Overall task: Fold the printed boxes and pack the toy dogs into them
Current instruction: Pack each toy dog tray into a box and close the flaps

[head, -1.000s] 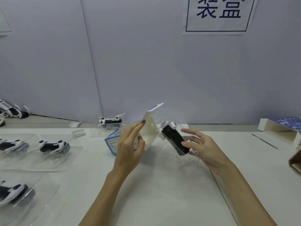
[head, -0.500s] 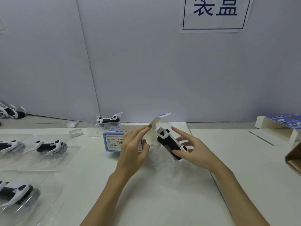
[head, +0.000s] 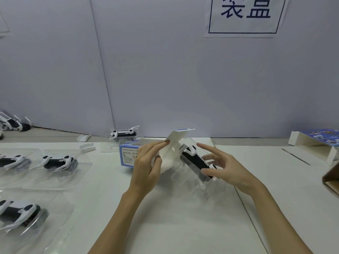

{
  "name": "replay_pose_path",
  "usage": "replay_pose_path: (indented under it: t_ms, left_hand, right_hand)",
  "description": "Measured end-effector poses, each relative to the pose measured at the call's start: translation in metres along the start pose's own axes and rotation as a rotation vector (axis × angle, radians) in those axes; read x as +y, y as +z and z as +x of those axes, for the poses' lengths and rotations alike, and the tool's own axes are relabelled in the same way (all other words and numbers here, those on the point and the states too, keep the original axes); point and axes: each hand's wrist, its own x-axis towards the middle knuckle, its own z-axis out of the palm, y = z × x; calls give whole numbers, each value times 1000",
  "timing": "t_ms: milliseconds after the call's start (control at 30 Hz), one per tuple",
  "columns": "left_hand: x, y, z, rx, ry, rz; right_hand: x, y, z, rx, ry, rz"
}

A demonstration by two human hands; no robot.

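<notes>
— left hand (head: 146,167) first: what's it doing?
— its fingers are curled round the open end of the printed box (head: 131,154), thumb and forefinger pinching the white flap (head: 173,143) that stands up from it. the hand covers most of that end, so i can't see inside.
— and the right hand (head: 226,168)?
— it grips the toy dog (head: 197,163), black body with white legs, held tilted just right of the flap; forefinger stretched out above it, the other fingers wrapped under. the dog sits in a clear plastic shell (head: 189,178) that's hard to trace against the white table (head: 183,226). whether the dog's far end touches the flap, i can't tell.
— further out?
— behind the box, near the wall, another dog (head: 123,133) in clear packaging. on the left, three more packed dogs: one (head: 58,162) in full view, one (head: 13,161) cut by the left edge, one (head: 20,213) near and partly cut off. far left, some loose dog parts (head: 13,123), blurry. at the right, an opened blue printed carton (head: 319,142) and a brown cardboard corner (head: 331,178), both cropped. on the wall, a paper sign (head: 244,16), its top cut off.
</notes>
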Motion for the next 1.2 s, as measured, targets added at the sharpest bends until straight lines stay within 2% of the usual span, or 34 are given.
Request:
replay_pose_path:
  t_ms: [300,533,700,767,900,1000,1067,1200]
  left_hand:
    - [7,4,0,-17,21,-17]
    - [10,7,-1,-103,-5,-100]
    - [12,9,-2,-225,90,-55]
    - [19,16,-7,-266,127,-49]
    - [33,31,-13,-268,146,-88]
    - [35,33,-13,-226,131,-68]
    - [35,32,-12,-225,146,-40]
    - [36,29,-10,-222,109,-30]
  right_hand:
    - [3,8,7,113,3,-140]
    - [4,7,5,69,30,-174]
    - [4,4,4,-34,127,-274]
    - [3,11,5,-20,141,-302]
    - [5,27,16,324,70,-34]
    - [7,30,21,500,141,412]
    - [7,27,21,508,187,640]
    - [9,18,18,357,308,711]
